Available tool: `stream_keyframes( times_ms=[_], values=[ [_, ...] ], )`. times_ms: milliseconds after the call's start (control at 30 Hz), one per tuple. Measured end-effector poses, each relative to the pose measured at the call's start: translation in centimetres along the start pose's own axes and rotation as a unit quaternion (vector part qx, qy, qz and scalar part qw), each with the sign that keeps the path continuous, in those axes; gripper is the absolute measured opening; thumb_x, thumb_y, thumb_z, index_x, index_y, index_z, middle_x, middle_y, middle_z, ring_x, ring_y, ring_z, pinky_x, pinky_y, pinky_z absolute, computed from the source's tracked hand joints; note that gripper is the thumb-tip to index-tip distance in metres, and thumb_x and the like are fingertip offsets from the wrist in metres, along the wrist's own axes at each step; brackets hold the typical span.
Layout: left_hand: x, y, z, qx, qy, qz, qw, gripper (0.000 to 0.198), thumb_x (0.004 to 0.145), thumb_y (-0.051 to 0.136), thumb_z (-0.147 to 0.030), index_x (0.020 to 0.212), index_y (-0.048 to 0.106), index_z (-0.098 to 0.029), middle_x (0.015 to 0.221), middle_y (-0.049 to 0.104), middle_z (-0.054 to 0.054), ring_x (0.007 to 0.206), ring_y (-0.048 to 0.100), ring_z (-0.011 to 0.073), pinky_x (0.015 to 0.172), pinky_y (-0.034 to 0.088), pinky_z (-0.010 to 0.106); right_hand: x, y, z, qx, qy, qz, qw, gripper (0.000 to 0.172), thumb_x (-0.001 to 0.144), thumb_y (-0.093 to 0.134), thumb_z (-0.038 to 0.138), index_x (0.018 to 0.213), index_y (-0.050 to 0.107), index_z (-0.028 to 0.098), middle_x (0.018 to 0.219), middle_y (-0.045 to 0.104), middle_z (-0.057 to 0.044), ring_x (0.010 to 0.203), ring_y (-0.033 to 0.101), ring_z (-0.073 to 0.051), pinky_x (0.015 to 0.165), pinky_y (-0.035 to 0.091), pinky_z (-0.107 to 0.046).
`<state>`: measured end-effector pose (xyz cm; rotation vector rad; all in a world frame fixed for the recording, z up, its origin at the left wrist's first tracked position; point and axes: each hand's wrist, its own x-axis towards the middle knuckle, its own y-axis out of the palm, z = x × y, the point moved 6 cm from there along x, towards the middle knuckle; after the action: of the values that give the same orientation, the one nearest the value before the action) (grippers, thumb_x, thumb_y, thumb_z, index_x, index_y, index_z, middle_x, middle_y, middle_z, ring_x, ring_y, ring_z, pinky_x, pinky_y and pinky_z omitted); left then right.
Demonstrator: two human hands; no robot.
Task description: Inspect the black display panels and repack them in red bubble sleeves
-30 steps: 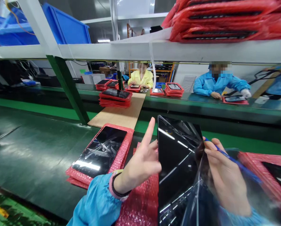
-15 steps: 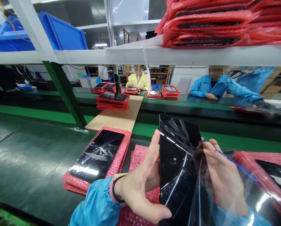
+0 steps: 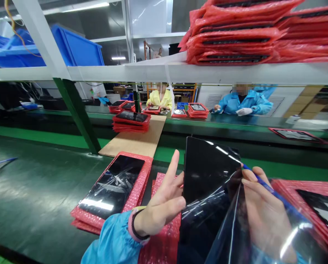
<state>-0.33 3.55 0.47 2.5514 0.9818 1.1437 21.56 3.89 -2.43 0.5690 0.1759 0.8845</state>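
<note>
I hold a black glossy panel [image 3: 208, 172] upright in front of me, with a clear plastic film [image 3: 235, 227] hanging loose over its lower part. My left hand [image 3: 165, 201] pinches the panel's left edge with the thumb, while the index finger points up. My right hand [image 3: 265, 216], seen through the film, grips the panel's right side and also holds a blue pen [image 3: 265, 187]. Red bubble wrap [image 3: 164, 238] lies under the panel.
Another black panel on red bubble wrap [image 3: 111, 187] lies left on the green belt [image 3: 37, 183]. More red wrap with a panel [image 3: 318, 205] is at right. A stack [image 3: 131, 121] sits on a brown board; people in blue and yellow coats work opposite. Red packs fill the shelf [image 3: 249, 33] overhead.
My left hand shifted from wrapping the panel's edge to pinching it with the index finger raised. The panel tilted a little and the film sagged lower. The worker opposite drew an arm back.
</note>
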Motion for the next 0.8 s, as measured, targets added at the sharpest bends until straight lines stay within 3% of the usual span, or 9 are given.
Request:
stream_keyframes(
  times_ms=[100,167,233,300,433,567,633,733,800],
  values=[
    [0.0,-0.3,-0.1,0.046,0.009,-0.010,0.999,0.061,0.093,0.048,-0.036,0.150,0.028,-0.036,0.162,0.018,-0.009,0.150,0.002,0.0202,0.121,-0.001,0.036,-0.3,0.2,-0.1,0.044,-0.006,-0.007,0.999,0.045,0.049,0.082,0.012,0.086,0.061,0.026,0.075,0.061,0.008,0.077,0.060,-0.010,0.107,0.038,-0.030],
    [-0.1,-0.4,0.0,0.067,0.000,0.003,0.998,0.063,0.093,0.047,-0.044,0.151,0.025,-0.036,0.163,0.012,-0.010,0.149,-0.006,0.0213,0.121,-0.001,0.037,-0.7,0.6,0.9,0.028,-0.095,0.011,0.995,0.044,0.052,0.082,0.012,0.087,0.060,0.026,0.075,0.062,0.008,0.077,0.058,-0.011,0.110,0.034,-0.036],
    [-0.2,-0.4,0.0,0.092,-0.015,0.023,0.995,0.070,0.090,0.053,-0.047,0.151,0.020,-0.039,0.163,0.008,-0.012,0.149,-0.008,0.0228,0.121,0.000,0.040,-1.2,0.9,1.9,0.017,-0.181,0.024,0.983,0.048,0.055,0.082,0.009,0.092,0.058,0.027,0.084,0.068,0.006,0.087,0.061,-0.013,0.111,0.031,-0.042],
    [-0.5,-0.8,0.3,0.147,-0.047,0.009,0.988,0.080,0.086,0.063,-0.041,0.151,0.016,-0.043,0.163,0.009,-0.011,0.150,-0.002,0.0249,0.121,0.010,0.041,-1.9,1.4,2.5,0.015,-0.222,0.041,0.974,0.054,0.058,0.080,0.008,0.101,0.055,0.029,0.104,0.070,0.002,0.108,0.061,-0.018,0.112,0.030,-0.047],
    [-1.7,-2.6,1.1,0.212,-0.126,-0.135,0.960,0.088,0.084,0.067,-0.032,0.152,0.011,-0.042,0.163,0.010,-0.006,0.147,0.023,0.0293,0.111,0.036,0.041,-2.4,2.1,1.7,-0.006,-0.195,0.069,0.978,0.052,0.065,0.079,0.012,0.106,0.052,0.030,0.138,0.058,-0.002,0.134,0.047,-0.024,0.113,0.031,-0.050],
    [-4.3,-5.5,2.0,0.225,-0.140,-0.257,0.929,0.068,0.090,0.057,-0.037,0.151,0.027,-0.034,0.161,0.019,-0.007,0.149,0.017,0.0212,0.120,0.018,0.032,-0.6,0.6,-2.7,-0.064,-0.079,0.126,0.987,0.031,0.075,0.074,0.027,0.099,0.054,0.028,0.131,0.064,-0.005,0.130,0.052,-0.022,0.108,0.040,-0.043],
    [-6.4,-7.6,3.3,0.249,-0.189,-0.301,0.901,0.063,0.092,0.053,-0.040,0.150,0.033,-0.030,0.161,0.020,-0.005,0.150,0.009,0.0188,0.121,0.011,0.031,1.2,-1.1,-4.7,-0.144,-0.101,0.142,0.974,0.029,0.075,0.074,0.032,0.095,0.055,0.025,0.133,0.063,-0.008,0.131,0.051,-0.023,0.108,0.040,-0.043],
    [-9.6,-10.4,5.8,0.265,-0.282,-0.319,0.865,0.067,0.088,0.052,-0.041,0.150,0.035,-0.023,0.161,0.023,0.000,0.150,0.009,0.0208,0.121,0.011,0.034,4.5,-4.4,-7.5,-0.235,-0.100,0.112,0.960,0.040,0.069,0.075,0.047,0.096,0.059,0.022,0.124,0.067,-0.010,0.124,0.058,-0.026,0.111,0.034,-0.047],
    [-10.8,-11.4,7.0,0.271,-0.309,-0.319,0.854,0.068,0.088,0.049,-0.042,0.150,0.033,-0.019,0.161,0.023,0.004,0.149,0.012,0.0233,0.121,0.012,0.037,6.0,-5.4,-9.5,-0.263,-0.060,0.136,0.953,0.045,0.062,0.078,0.052,0.091,0.064,0.019,0.104,0.074,-0.010,0.105,0.068,-0.029,0.100,0.045,-0.050]
  ],
)
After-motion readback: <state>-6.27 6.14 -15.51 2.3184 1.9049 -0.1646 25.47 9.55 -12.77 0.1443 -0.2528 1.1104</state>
